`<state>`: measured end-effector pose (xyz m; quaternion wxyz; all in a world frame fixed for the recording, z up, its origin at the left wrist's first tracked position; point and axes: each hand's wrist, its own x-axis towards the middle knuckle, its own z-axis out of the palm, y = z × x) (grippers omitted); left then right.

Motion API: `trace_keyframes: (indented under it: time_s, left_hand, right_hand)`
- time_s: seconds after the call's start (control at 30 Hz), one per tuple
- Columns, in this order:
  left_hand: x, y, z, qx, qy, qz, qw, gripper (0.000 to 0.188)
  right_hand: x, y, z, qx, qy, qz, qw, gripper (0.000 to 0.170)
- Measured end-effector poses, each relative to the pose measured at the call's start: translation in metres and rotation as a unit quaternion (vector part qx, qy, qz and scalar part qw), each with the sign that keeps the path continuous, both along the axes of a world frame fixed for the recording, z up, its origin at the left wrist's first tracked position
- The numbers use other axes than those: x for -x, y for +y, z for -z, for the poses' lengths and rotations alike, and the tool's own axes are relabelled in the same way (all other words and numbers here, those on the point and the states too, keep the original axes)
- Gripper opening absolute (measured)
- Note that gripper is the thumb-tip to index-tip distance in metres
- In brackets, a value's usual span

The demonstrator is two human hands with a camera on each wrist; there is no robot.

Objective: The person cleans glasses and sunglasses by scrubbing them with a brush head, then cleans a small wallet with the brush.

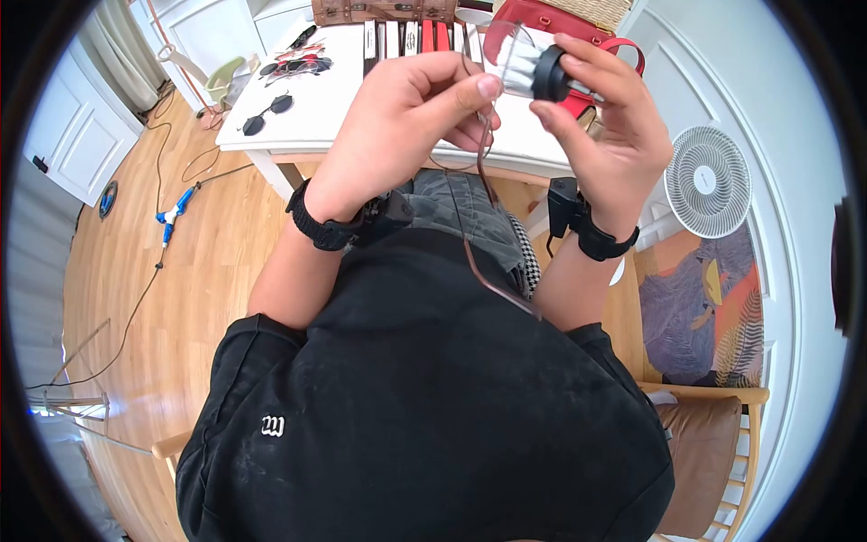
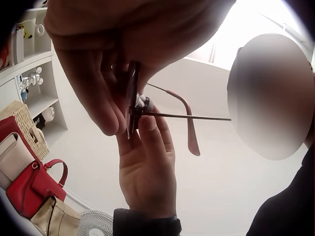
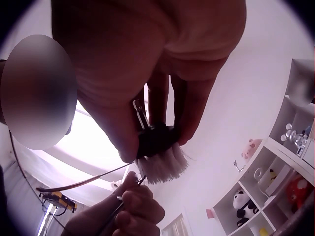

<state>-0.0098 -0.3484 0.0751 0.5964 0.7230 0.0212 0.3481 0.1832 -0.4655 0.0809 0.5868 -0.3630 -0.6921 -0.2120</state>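
A pair of tinted glasses (image 1: 485, 163) with thin metal temples is pinched between the thumb and fingers of my left hand (image 1: 397, 117), held up over the table's near edge. One temple tip (image 2: 193, 137) hangs down, brownish, in the left wrist view. My right hand (image 1: 623, 126) grips a small round brush (image 1: 549, 74) by its black base. White bristles (image 3: 165, 166) and a metal shank (image 3: 140, 114) show in the right wrist view. The bristles lie right at the lens, overlapping it in the head view. The left fingers partly hide the frame.
Dark sunglasses (image 1: 268, 114) lie on the white table (image 1: 321, 104), with more eyewear (image 1: 298, 65) behind them. A row of black, white and red items (image 1: 411, 41), a brown wooden case (image 1: 384, 11) and a red handbag (image 1: 545, 16) stand farther back. A white fan (image 1: 709, 176) is at right.
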Motion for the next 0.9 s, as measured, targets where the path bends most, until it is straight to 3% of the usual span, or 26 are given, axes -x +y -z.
trace_keyframes:
  time_s: [0.07, 0.17, 0.3, 0.47, 0.63, 0.83, 0.9]
  left_hand:
    - [-0.001, -0.002, 0.0, -0.01, 0.037, 0.019, 0.999, 0.029]
    - [-0.001, 0.002, 0.001, -0.002, 0.026, -0.001, 1.0, 0.029]
    - [-0.002, 0.005, 0.002, -0.011, 0.001, -0.029, 1.0, 0.03]
    - [-0.001, 0.004, 0.002, 0.009, 0.008, -0.004, 1.0, 0.03]
    - [0.003, 0.007, -0.001, 0.01, 0.032, 0.007, 0.999, 0.03]
    - [0.006, 0.007, -0.004, -0.014, 0.066, 0.015, 0.998, 0.03]
    - [0.005, 0.008, -0.002, -0.019, 0.062, 0.006, 0.998, 0.029]
  right_hand:
    - [-0.001, 0.003, 0.002, -0.052, 0.049, 0.063, 0.995, 0.042]
    - [0.01, 0.002, 0.0, -0.028, 0.018, 0.078, 0.996, 0.041]
    - [0.01, -0.008, -0.006, 0.01, -0.038, 0.059, 0.997, 0.042]
    - [0.01, -0.002, -0.004, -0.039, -0.02, 0.038, 0.998, 0.041]
    - [0.005, -0.005, -0.01, 0.003, -0.119, 0.03, 0.992, 0.039]
    - [0.012, -0.003, -0.004, 0.008, -0.03, 0.053, 0.998, 0.04]
    - [0.012, -0.011, -0.011, 0.04, -0.073, 0.055, 0.995, 0.04]
